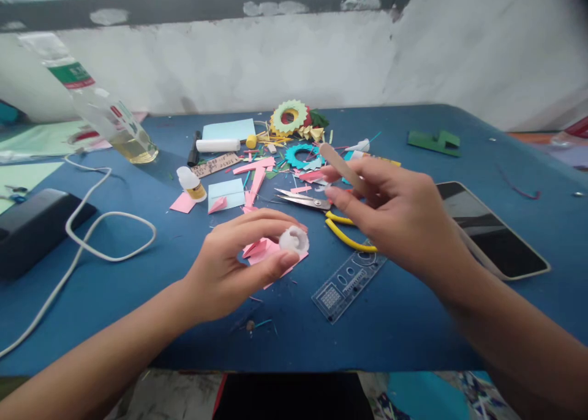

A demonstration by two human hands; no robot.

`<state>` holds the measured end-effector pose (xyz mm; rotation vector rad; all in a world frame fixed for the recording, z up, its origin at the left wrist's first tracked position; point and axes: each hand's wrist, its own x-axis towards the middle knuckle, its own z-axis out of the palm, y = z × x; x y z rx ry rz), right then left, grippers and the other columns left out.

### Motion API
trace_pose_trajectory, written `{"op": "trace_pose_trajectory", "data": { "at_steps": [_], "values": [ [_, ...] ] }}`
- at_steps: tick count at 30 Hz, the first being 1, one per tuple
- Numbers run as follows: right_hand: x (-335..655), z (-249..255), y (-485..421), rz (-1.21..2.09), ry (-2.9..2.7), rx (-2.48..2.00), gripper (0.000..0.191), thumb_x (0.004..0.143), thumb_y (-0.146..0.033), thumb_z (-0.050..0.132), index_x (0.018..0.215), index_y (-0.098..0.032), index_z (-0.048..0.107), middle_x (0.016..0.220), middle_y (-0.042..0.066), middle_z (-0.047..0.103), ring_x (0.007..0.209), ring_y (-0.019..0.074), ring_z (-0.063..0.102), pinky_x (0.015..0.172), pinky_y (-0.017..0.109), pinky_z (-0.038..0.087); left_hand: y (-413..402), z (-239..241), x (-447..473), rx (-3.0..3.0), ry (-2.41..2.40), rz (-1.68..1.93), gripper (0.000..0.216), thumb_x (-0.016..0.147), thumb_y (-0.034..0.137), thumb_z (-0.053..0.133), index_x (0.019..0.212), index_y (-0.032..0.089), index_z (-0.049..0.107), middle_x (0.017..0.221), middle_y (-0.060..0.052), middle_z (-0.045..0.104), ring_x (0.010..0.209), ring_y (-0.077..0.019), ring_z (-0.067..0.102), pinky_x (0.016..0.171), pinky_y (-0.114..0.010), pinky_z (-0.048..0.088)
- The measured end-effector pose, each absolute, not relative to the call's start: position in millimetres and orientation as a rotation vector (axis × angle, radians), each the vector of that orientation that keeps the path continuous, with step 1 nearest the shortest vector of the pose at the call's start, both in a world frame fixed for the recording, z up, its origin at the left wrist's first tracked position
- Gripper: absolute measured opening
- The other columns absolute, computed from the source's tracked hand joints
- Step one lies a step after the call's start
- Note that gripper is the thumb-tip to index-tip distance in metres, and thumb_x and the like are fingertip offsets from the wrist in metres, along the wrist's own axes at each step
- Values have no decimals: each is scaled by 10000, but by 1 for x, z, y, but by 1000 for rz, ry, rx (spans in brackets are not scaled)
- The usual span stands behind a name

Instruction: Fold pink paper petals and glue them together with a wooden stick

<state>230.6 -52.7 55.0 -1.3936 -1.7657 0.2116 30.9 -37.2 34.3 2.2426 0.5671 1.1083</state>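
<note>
Nearest the camera, the two forearms [105, 337] reach in from the bottom corners, with a black-clad lap [294, 398] below the edge of the blue counter [427, 328]. The counter runs back to a whitish wall [220, 68], crossed higher up by a patched grey band [184, 7]. At the left, a tilted-looking bottle [124, 135] with some yellowish liquid stands behind a looping white cable [122, 215] and a dark box [32, 233]. Glue [195, 187], paper rings [301, 101] and coloured scraps [257, 184] crowd the middle; a phone [498, 230] lies at the right.

The left hand [220, 273] is turned inward, its thumb and fingers curved and gripping a small white roll [294, 241] in front of pink paper [261, 248]. The right hand [399, 209] comes in higher, over the yellow-handled scissors [298, 198], near a clear stencil [349, 282]. Its fingers are closed on a flat wooden stick [342, 166], whose end points up and leftward. Roll and stick are apart.
</note>
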Motion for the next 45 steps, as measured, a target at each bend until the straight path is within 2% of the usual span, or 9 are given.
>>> {"op": "trace_pose_trajectory", "data": {
  "at_steps": [7, 12, 20, 28, 32, 36, 41, 45],
  "values": [
    [224, 58, -61, 326, -1847, -1277, 39, 773, -163, 617, 760, -182, 649, 507, -66, 446, 445, 65, 387, 407, 207, 309, -35, 31, 33, 2243, 612, 1196, 134, 738, 196, 704, 855, 171, 645, 850, -39, 698, 794, -134, 646, 734, -240, 541],
    [216, 58, -69, 409, -1995, -1158, 214, 764, -149, 627, 579, -178, 523, 511, -73, 403, 456, 47, 342, 417, 200, 266, -36, 30, 34, 2364, 670, 1234, 159, 697, 194, 736, 830, 170, 651, 813, -38, 704, 734, -133, 655, 680, -232, 550],
    [215, 56, -70, 386, -2029, -1212, 212, 753, -150, 605, 567, -174, 507, 511, -69, 416, 467, 49, 350, 453, 203, 275, -38, 23, 34, 2505, 738, 1306, 175, 706, 202, 726, 860, 175, 649, 806, -27, 692, 701, -114, 655, 654, -209, 552],
    [212, 55, -73, 573, -1959, -1302, 284, 752, -166, 620, 505, -165, 480, 456, -77, 353, 438, 38, 309, 402, 196, 227, -38, 24, 33, 2664, 680, 1347, 137, 734, 191, 699, 854, 177, 633, 793, -76, 696, 699, -174, 672, 630, -282, 584],
    [211, 56, -74, 692, -1891, -1328, 251, 766, -166, 601, 524, -176, 533, 444, -77, 362, 419, 42, 301, 371, 209, 188, -39, 26, 32, 2726, 679, 1415, 147, 741, 178, 694, 861, 196, 611, 802, -42, 701, 704, -150, 669, 654, -263, 584],
    [209, 60, -76, 764, -1820, -1349, 219, 763, -153, 587, 547, -184, 582, 434, -77, 341, 401, 44, 289, 347, 204, 179, -39, 26, 31, 2743, 684, 1460, 196, 724, 177, 721, 886, 174, 612, 846, -53, 706, 743, -139, 670, 684, -241, 576],
    [206, 58, -77, 642, -1824, -1272, 169, 712, -56, 593, 641, -193, 663, 443, -84, 439, 397, 36, 331, 344, 192, 189, -40, 27, 30, 2761, 702, 1506, 195, 725, 169, 721, 884, 187, 609, 862, -36, 711, 753, -133, 675, 689, -234, 580],
    [204, 54, -78, 507, -1853, -1222, 194, 664, -23, 590, 671, -197, 677, 485, -86, 516, 428, 36, 399, 378, 167, 268, -42, 29, 30, 2747, 725, 1435, 183, 742, 197, 705, 897, 236, 615, 879, -25, 711, 747, -153, 682, 678, -281, 591]
  ]
}}
